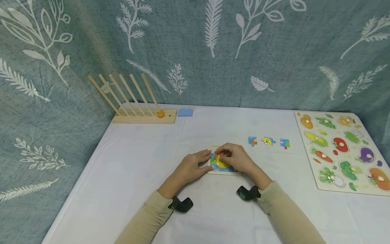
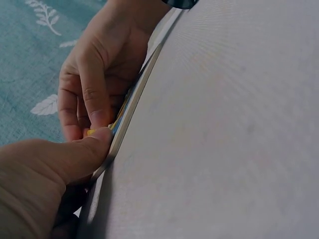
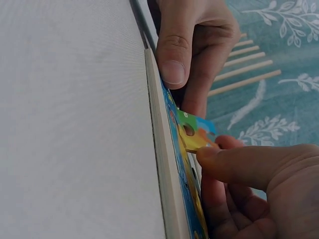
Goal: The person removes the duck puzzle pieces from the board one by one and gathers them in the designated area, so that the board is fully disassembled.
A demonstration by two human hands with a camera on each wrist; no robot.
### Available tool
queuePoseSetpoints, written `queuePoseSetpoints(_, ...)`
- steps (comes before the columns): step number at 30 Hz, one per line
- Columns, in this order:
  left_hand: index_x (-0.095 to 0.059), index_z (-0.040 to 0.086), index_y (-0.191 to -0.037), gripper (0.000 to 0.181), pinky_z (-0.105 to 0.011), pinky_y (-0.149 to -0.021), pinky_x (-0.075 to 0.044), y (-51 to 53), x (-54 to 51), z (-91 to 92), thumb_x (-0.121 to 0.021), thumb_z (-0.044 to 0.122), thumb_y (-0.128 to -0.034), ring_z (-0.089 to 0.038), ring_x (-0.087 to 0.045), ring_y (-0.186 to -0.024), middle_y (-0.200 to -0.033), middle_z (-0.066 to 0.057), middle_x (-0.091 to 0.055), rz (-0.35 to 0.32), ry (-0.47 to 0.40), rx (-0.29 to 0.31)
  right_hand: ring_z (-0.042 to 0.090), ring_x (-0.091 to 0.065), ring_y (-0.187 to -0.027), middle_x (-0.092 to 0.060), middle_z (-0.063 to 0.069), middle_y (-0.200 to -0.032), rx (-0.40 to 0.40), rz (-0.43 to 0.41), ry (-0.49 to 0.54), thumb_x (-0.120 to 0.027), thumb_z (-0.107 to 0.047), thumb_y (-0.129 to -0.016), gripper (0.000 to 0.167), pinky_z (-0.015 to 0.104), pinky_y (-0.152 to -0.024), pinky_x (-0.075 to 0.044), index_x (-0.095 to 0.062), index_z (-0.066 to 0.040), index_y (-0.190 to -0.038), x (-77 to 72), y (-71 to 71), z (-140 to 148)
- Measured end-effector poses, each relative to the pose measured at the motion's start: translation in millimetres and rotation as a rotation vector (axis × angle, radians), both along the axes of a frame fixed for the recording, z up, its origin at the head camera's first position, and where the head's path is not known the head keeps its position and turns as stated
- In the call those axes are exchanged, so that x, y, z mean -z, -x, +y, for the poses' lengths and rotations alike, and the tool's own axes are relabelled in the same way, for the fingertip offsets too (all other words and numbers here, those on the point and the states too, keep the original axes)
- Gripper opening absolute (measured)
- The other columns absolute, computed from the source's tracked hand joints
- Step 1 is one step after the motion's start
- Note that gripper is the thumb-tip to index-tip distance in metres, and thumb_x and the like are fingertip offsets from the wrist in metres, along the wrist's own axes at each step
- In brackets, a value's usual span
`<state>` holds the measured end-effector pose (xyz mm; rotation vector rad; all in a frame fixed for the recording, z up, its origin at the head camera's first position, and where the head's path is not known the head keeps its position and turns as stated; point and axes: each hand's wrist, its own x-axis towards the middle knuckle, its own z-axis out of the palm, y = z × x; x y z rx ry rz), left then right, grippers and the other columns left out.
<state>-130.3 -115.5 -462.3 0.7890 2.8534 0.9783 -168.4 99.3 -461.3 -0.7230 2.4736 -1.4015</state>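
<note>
A small wooden jigsaw tray (image 1: 223,174) lies on the table between the two hands, partly filled with blue, green and yellow pieces. My left hand (image 1: 189,166) holds its left side, the thumb at the near corner and the fingers along the far part. Between thumb and fingertips, my right hand (image 1: 238,157) pinches a jigsaw piece (image 3: 192,132), coloured green, blue and yellow-orange. In the right wrist view that piece stands tilted over the tray. The right hand covers part of the picture. In the left wrist view, both hands meet at the tray's edge.
Three loose jigsaw pieces, one with a yellow head (image 1: 268,141), lie right of the tray. A vegetable peg puzzle board (image 1: 330,159) lies at the right. At the back left stand a wooden base with upright rods (image 1: 144,119), an orange bead (image 1: 160,114) and a blue block (image 1: 185,113).
</note>
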Motion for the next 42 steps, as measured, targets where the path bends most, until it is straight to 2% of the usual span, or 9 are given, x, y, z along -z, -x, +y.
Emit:
queuePoseSetpoints(10,-0.06,0.002,-0.125,0.052,-0.038,-0.102,-0.047,-1.0,-1.6,0.7,-0.073,0.03,-0.0837,-0.024,-0.053,-0.125,-0.134,-0.009,-0.056,0.002,-0.008,-0.002,0.012,-0.057,-0.078,-0.065,0.005,-0.088,-0.04,-0.012,0.054,-0.063,-0.002,-0.087,0.012,0.021,-0.07,-0.051,-0.069,-0.006,-0.098,1.2,-0.2,-0.5)
queuePoseSetpoints(18,-0.06,0.003,-0.126,0.051,-0.037,-0.103,-0.046,-0.8,-0.5,0.8,-0.071,0.032,-0.0854,-0.022,-0.053,-0.125,-0.134,-0.007,-0.056,0.001,-0.004,-0.021,0.01,-0.056,-0.077,-0.066,0.008,-0.089,-0.029,-0.027,0.029,-0.064,-0.005,-0.089,0.012,0.019,-0.068,-0.05,-0.068,-0.003,-0.1,3.9,2.2,-1.8)
queuePoseSetpoints(24,-0.061,0.003,-0.124,0.047,-0.038,-0.101,-0.047,-1.5,-2.0,2.1,-0.069,0.03,-0.087,-0.023,-0.054,-0.124,-0.132,-0.009,-0.058,0.028,0.007,-0.037,0.011,-0.057,-0.076,-0.067,0.008,-0.088,-0.026,-0.018,0.022,-0.064,-0.006,-0.09,0.012,0.02,-0.067,-0.049,-0.069,-0.003,-0.1,5.0,3.7,-2.9)
queuePoseSetpoints(31,-0.062,0.002,-0.123,0.045,-0.038,-0.101,-0.047,-1.1,-2.9,4.4,-0.069,0.027,-0.0866,-0.023,-0.054,-0.123,-0.132,-0.009,-0.058,0.029,0.013,-0.037,0.01,-0.057,-0.074,-0.067,0.003,-0.083,-0.005,-0.024,0.025,-0.065,-0.01,-0.09,0.008,0.021,-0.067,-0.05,-0.07,-0.008,-0.095,0.8,3.5,-3.9)
queuePoseSetpoints(42,-0.061,0.002,-0.124,0.044,-0.041,-0.104,-0.044,-2.0,-4.0,7.6,-0.068,0.027,-0.0879,-0.027,-0.053,-0.124,-0.133,-0.009,-0.056,-0.029,0.031,-0.056,0.012,-0.057,-0.072,-0.067,0.003,-0.08,0.066,-0.065,0.007,-0.065,-0.007,-0.087,0.007,0.022,-0.066,-0.05,-0.071,-0.005,-0.091,-7.8,0.8,-9.0)
